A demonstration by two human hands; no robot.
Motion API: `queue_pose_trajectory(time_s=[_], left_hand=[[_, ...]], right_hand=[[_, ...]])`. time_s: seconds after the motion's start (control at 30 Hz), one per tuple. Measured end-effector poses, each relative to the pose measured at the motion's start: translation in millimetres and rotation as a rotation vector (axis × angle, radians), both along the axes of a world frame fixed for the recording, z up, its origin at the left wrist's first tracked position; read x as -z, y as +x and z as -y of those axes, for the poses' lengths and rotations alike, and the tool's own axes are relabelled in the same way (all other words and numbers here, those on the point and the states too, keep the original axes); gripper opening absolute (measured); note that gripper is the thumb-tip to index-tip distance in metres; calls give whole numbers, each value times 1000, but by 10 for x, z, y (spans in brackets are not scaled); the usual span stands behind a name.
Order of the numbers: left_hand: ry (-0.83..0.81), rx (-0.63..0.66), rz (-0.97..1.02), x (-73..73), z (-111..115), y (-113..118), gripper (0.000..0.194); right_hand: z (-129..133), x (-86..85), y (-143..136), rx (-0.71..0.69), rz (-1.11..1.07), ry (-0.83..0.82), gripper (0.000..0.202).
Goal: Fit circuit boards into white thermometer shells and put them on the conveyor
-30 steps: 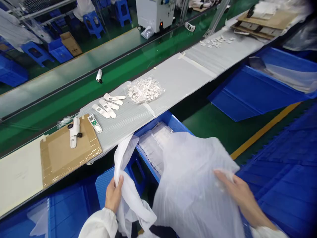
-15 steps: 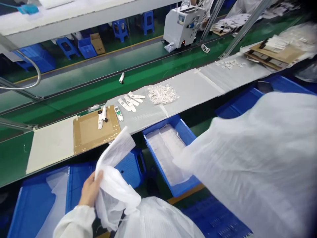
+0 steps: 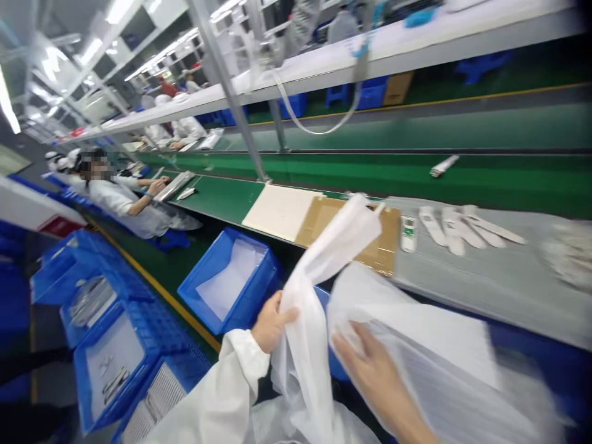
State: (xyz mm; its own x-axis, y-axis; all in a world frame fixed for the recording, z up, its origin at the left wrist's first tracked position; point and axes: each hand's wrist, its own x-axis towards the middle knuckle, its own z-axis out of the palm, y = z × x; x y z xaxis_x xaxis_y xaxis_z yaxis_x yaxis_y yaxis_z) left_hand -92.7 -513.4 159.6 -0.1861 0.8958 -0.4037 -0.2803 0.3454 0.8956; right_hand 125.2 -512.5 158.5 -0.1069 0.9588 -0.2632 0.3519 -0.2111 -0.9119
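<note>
My left hand (image 3: 272, 322) is closed round the edge of a bunched white translucent sheet (image 3: 311, 314), whose upper end rises in front of the cardboard on the bench. On the right, my right hand (image 3: 367, 361) grips another part of white sheeting (image 3: 430, 345), which spreads toward the lower right and is blurred there. Whether the two parts belong to one sheet I cannot tell. Behind them lie a brown cardboard piece (image 3: 386, 246), a white part with a green board (image 3: 408, 233) and several white long parts (image 3: 456, 231).
Blue bins (image 3: 222, 283) stand below the bench and at the lower left (image 3: 111, 364). A co-worker (image 3: 124, 197) sits at the green bench further left. A metal post (image 3: 231, 92) rises behind the bench, with a hanging cable loop (image 3: 319, 131).
The view has swung left, bringing the co-worker and more bins in. My right hand has come into view, gripping sheeting near my left hand, which still holds the white sheet.
</note>
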Motion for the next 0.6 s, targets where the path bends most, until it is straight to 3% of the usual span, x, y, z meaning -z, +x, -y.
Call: queue_pose_trajectory(time_s=[0.07,0.13,0.2,0.3,0.43,0.5,0.6], left_hand=[[56,79,-38,97,160,-221,60],[103,172,-131,240,279,-552,54],[40,158,-211,435,337,-1010,47],[-143,38,-201,793,312,-1887,34],[-221,-113,-178,1300,109,-3214,53],[-270,-201,-263,1564,-55,-3852,54],[-370,-229,-466,1991,-364,-4614,36]], right_hand=[[-38,102,-692,-160,-19,-54,53],[-85,295,-1302,-188,65,-100,56],[-192,531,-1838,-218,96,-118,55],[-461,846,-2557,-263,-82,-236,56],[-931,1120,-3355,-185,-220,-423,61],[-1179,1261,-3633,-121,-112,-459,63],[-1471,1531,-3863,-117,277,-437,60]])
